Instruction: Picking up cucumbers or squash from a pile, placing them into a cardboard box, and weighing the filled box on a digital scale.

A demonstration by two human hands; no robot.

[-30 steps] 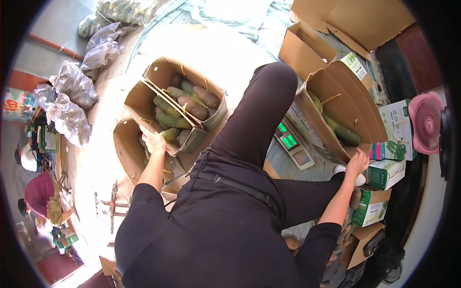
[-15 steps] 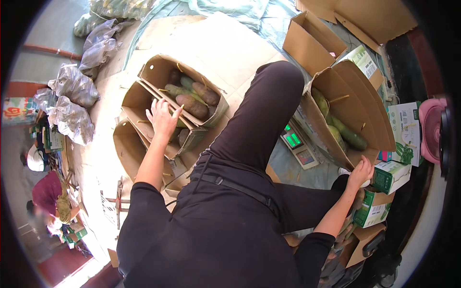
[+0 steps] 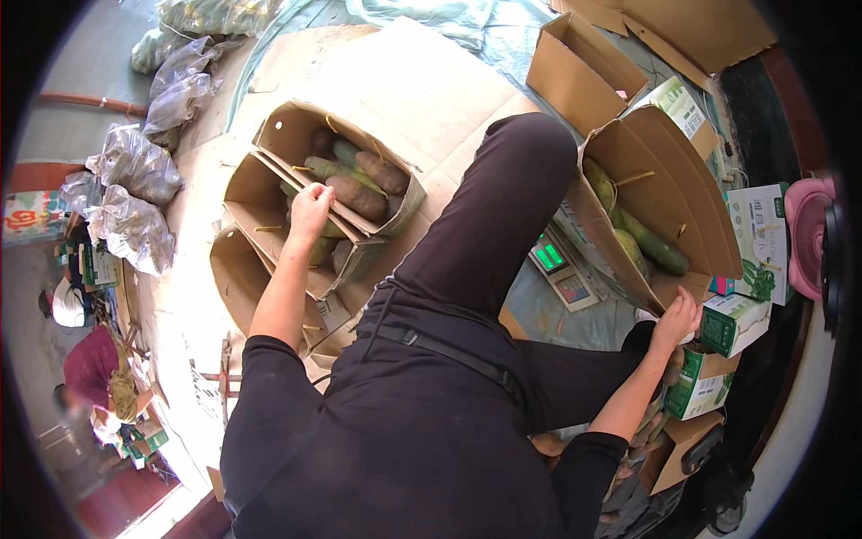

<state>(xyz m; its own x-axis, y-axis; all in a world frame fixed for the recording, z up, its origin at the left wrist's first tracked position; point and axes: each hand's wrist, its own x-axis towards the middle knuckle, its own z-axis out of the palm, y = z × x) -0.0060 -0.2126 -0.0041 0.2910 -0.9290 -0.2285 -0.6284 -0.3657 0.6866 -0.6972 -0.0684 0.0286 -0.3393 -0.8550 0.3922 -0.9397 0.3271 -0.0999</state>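
My left hand (image 3: 312, 212), fingers closed, is at the rim between two open cardboard boxes standing side by side to the left of my knee. The far cardboard box (image 3: 285, 121) holds large oblong vegetables (image 3: 357, 197), some green and some brownish-purple. More vegetables lie partly hidden under my hand and wrist in the middle cardboard box (image 3: 247, 184). At right, my right hand (image 3: 678, 322) has its fingers curled over the near corner of a larger open cardboard box (image 3: 687, 171), with green oblong vegetables (image 3: 653, 244) inside. This box sits on a digital scale (image 3: 561, 274) with a lit green display.
Another cardboard box (image 3: 235, 278) stands nearest on the left. An open box (image 3: 575, 76) is at the far right. Green-and-white cartons (image 3: 734, 323) and a pink fan (image 3: 808, 235) line the right side. Filled plastic bags (image 3: 135, 220) lie at left, where another person (image 3: 94, 368) works.
My left hand has moved slightly to the right along the box rim, and its spread fingers have closed. My right hand has barely moved.
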